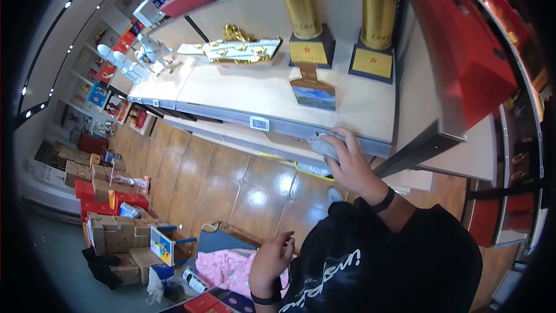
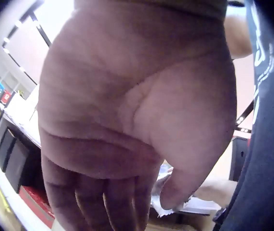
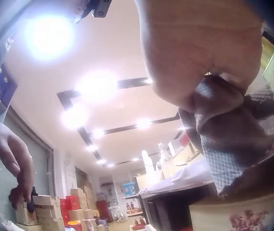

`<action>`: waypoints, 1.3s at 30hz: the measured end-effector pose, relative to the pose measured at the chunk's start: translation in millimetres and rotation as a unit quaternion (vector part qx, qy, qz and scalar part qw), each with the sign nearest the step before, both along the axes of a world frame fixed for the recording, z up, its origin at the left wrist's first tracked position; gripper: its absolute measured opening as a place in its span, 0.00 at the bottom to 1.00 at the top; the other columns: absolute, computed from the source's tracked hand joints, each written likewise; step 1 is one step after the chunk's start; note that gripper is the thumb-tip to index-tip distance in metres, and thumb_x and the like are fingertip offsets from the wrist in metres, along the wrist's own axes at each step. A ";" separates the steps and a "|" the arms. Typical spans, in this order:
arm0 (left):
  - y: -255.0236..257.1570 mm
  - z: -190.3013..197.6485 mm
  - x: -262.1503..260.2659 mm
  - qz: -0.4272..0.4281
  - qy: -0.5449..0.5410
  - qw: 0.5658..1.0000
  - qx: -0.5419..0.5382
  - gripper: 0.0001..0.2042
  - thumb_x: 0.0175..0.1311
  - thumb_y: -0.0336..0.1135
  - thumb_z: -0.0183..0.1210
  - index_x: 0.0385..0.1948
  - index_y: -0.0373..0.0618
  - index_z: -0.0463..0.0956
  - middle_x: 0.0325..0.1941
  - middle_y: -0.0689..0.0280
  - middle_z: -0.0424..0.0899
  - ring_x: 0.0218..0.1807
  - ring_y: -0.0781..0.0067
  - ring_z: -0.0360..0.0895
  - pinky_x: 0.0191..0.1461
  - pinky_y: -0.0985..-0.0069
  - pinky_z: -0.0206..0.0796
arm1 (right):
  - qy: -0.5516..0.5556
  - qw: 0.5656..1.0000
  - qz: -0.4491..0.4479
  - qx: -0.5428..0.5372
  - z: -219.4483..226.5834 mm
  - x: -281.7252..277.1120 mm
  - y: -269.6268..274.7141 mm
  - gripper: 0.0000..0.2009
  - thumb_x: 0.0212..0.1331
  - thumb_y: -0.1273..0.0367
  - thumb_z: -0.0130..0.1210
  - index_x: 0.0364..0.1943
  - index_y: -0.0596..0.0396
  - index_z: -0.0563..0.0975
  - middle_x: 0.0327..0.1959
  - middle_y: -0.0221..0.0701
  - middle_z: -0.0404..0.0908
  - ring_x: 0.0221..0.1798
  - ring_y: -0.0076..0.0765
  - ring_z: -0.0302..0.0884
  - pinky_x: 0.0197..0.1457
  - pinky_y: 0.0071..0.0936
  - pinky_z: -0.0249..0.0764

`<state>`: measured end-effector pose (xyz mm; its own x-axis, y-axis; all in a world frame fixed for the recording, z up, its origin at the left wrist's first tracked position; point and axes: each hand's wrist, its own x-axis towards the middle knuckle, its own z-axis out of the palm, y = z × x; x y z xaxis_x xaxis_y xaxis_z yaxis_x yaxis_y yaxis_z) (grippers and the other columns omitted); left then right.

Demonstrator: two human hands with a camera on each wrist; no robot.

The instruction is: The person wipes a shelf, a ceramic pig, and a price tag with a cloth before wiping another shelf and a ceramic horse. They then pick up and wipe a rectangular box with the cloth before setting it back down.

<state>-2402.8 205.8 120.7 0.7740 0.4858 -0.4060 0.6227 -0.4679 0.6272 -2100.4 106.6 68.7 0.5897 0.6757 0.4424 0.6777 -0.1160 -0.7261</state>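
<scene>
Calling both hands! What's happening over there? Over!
Right hand holding grey cloth at front edge of shelf. Left hand holding nothing. Nearest possible obstacle: picture sign on top.

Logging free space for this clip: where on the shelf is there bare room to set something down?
The shelf top is bare between the white-and-gold model and price tag, with a smaller patch between the card sign and shelf's right edge. It's crowded around the gold columns and among the white figurines.
</scene>
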 end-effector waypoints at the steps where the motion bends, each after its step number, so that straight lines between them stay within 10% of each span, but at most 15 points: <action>1: 14.8 -7.4 -2.7 0.002 -0.009 1.000 0.008 0.15 0.75 0.37 0.60 0.54 0.38 0.83 0.44 0.44 0.89 0.44 0.43 0.87 0.50 0.56 0.77 | 0.001 1.000 0.009 0.001 0.4 1.4 10.9 0.27 0.58 0.79 0.60 0.65 0.56 0.75 0.68 0.50 0.67 0.73 0.63 0.69 0.75 0.47 0.69; 16: 220.2 -21.4 109.3 -0.077 -0.190 0.947 0.249 0.15 0.73 0.26 0.60 0.59 0.43 0.82 0.68 0.51 0.81 0.69 0.45 0.77 0.71 0.58 0.68 | -0.011 0.998 -0.037 -0.051 -21.1 -8.8 114.9 0.30 0.53 0.81 0.63 0.65 0.54 0.74 0.68 0.43 0.73 0.68 0.58 0.75 0.67 0.43 0.77; 28: 425.6 -44.5 180.7 -0.232 -0.271 0.876 0.324 0.19 0.77 0.38 0.58 0.66 0.46 0.78 0.73 0.52 0.77 0.76 0.46 0.71 0.77 0.54 0.63 | -0.079 0.965 -0.225 -0.107 -1.2 -41.0 281.7 0.25 0.58 0.76 0.65 0.62 0.56 0.77 0.71 0.45 0.73 0.72 0.57 0.74 0.71 0.42 0.75; 39: 450.5 -67.0 200.0 -0.272 -0.256 0.859 0.350 0.23 0.75 0.44 0.60 0.66 0.45 0.78 0.72 0.52 0.78 0.75 0.50 0.73 0.78 0.55 0.64 | -0.050 0.948 -0.216 -0.229 -8.2 -21.2 332.2 0.27 0.64 0.62 0.64 0.65 0.60 0.77 0.75 0.53 0.72 0.75 0.61 0.72 0.76 0.44 0.70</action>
